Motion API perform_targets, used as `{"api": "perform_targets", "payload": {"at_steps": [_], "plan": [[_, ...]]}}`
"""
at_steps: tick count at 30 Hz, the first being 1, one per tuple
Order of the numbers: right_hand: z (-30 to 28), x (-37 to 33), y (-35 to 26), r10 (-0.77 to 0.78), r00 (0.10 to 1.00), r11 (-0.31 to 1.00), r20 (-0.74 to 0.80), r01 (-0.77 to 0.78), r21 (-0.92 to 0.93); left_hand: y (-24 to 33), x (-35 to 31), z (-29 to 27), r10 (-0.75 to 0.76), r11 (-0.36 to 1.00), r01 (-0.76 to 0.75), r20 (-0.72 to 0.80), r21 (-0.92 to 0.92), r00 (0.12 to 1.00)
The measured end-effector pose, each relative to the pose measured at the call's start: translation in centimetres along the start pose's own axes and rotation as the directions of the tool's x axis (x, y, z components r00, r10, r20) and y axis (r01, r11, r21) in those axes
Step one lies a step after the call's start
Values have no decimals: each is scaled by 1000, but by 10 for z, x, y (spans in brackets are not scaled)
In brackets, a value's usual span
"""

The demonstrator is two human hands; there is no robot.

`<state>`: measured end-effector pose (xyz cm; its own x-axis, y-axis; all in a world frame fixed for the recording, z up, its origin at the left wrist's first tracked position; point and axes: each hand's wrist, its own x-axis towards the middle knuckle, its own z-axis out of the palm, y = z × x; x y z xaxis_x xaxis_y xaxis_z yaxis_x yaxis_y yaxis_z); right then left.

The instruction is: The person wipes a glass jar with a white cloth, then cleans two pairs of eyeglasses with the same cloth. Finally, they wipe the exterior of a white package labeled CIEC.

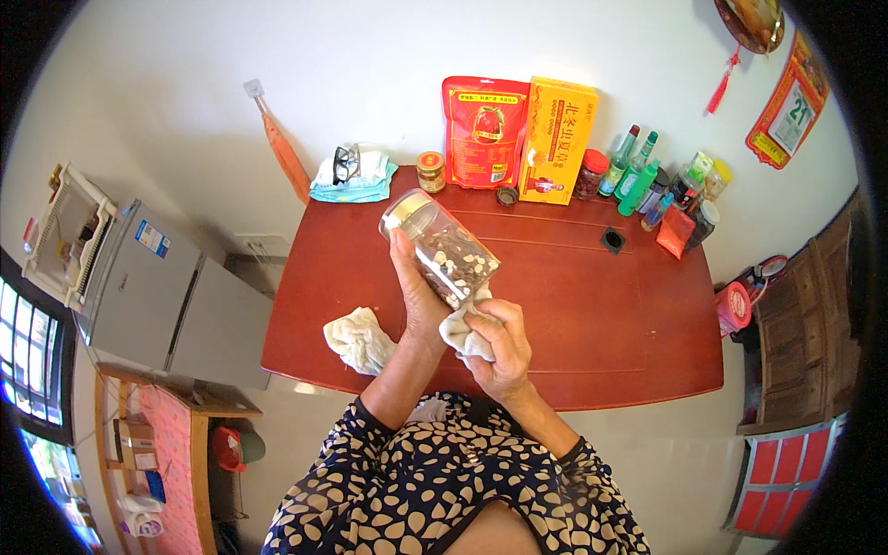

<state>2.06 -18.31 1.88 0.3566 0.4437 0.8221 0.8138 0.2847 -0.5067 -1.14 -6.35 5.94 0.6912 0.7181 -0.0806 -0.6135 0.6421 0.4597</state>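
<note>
A clear jar [448,248] with a gold lid hangs tilted over the red table, its lid toward the upper left. Dark and pale dried pieces lie inside it. My left hand [418,294] is closed around the jar's side. In my right hand [504,353] a white cloth [466,334] is bunched up and pressed to the jar's lower end. A second crumpled white cloth [359,340] rests on the table just left of my left forearm.
Along the red table's [592,314] back edge stand a red pouch [487,134], a yellow box [558,139], a small jar [430,172] and several bottles [633,176]. Glasses [347,165] sit on folded cloths [356,185]. A grey fridge [148,287] stands at left.
</note>
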Motion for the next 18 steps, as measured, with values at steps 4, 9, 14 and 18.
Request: {"api": "perform_targets", "payload": {"at_steps": [4, 9, 14, 18], "plan": [[-11, 11, 2, 137, 957, 991, -254, -135, 25, 4, 12, -2, -75, 993, 80, 70, -85, 995], [-5, 40, 10, -148, 944, 975, -294, 90, -203, -7, 14, 8, -91, 993, 96, 74, -71, 993], [-7, 30, 6, -101, 974, 982, -205, 65, -176, -7, 12, 15, -92, 995, 95, 79, -40, 993], [-14, 19, 2, -8, 999, 999, -50, 5, -50, -5, 12, 5, -155, 988, 157, 131, -8, 979]]}}
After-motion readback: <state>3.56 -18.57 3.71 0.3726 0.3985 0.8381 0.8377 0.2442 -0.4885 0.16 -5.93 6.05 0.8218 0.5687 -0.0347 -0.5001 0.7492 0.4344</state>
